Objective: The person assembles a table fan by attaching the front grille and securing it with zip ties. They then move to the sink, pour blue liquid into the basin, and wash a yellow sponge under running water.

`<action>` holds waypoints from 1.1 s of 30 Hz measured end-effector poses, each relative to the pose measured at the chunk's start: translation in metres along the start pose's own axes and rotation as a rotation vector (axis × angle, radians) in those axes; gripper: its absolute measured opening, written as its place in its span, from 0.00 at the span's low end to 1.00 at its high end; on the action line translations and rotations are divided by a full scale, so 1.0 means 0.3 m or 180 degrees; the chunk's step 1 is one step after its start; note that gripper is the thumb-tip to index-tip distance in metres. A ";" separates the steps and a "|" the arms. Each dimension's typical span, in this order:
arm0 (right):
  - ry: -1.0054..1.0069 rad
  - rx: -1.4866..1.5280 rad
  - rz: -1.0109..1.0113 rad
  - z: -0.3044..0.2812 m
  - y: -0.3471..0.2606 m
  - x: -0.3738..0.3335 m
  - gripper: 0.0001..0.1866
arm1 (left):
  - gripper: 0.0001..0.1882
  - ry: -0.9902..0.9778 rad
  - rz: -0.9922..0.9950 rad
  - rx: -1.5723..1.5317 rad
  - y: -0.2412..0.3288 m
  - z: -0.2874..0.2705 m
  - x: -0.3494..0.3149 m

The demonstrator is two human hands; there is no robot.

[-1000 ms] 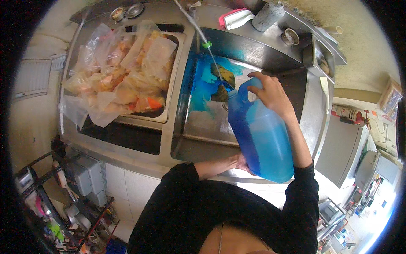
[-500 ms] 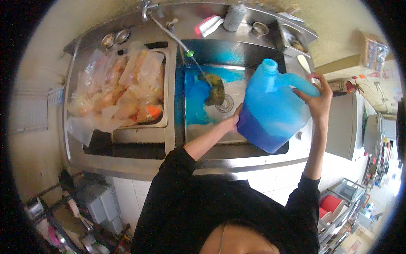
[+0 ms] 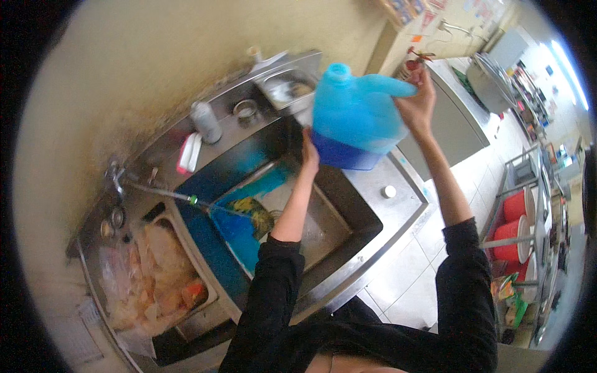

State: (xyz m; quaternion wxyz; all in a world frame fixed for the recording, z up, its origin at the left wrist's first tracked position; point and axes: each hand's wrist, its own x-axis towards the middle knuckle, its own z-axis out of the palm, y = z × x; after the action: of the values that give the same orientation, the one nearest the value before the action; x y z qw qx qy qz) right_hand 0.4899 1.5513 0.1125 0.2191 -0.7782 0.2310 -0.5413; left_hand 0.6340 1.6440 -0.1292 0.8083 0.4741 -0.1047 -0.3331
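Blue liquid (image 3: 231, 234) already in the sink (image 3: 314, 202), left of left hand (image 3: 310, 155), which clasps the part-full jug (image 3: 353, 118); right hand (image 3: 419, 107) grips its handle (image 3: 387, 84).

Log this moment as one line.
left hand: against side of jug | right hand: on jug handle | jug: mouth up, partly filled | sink: blue-streaked bottom | tap spout: running

Worn on the head, the wide camera is looking down from close above the hands (image 3: 421, 104), facing the sink (image 3: 320, 202) and far left wall (image 3: 180, 68).
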 end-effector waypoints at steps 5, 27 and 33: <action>0.0474 -0.0154 0.0282 -0.039 0.166 -0.076 0.19 | 0.34 -0.0105 0.0126 0.0392 -0.119 0.103 0.208; -0.0839 -0.1222 -0.1389 -1.220 1.811 0.195 0.18 | 0.24 -0.0584 0.1200 0.2256 -0.797 1.584 -0.200; 0.0363 -0.3028 0.1018 -2.170 2.633 0.484 0.25 | 0.23 -0.5003 0.0741 0.2409 -1.084 2.825 -0.477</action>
State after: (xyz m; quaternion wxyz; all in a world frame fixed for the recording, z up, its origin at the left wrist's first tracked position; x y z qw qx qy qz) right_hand -0.1764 0.7758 -0.0396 -0.0926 -0.7159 0.5800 -0.3774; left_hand -0.0281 1.0379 0.0676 0.3198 0.3301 -0.7818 -0.4214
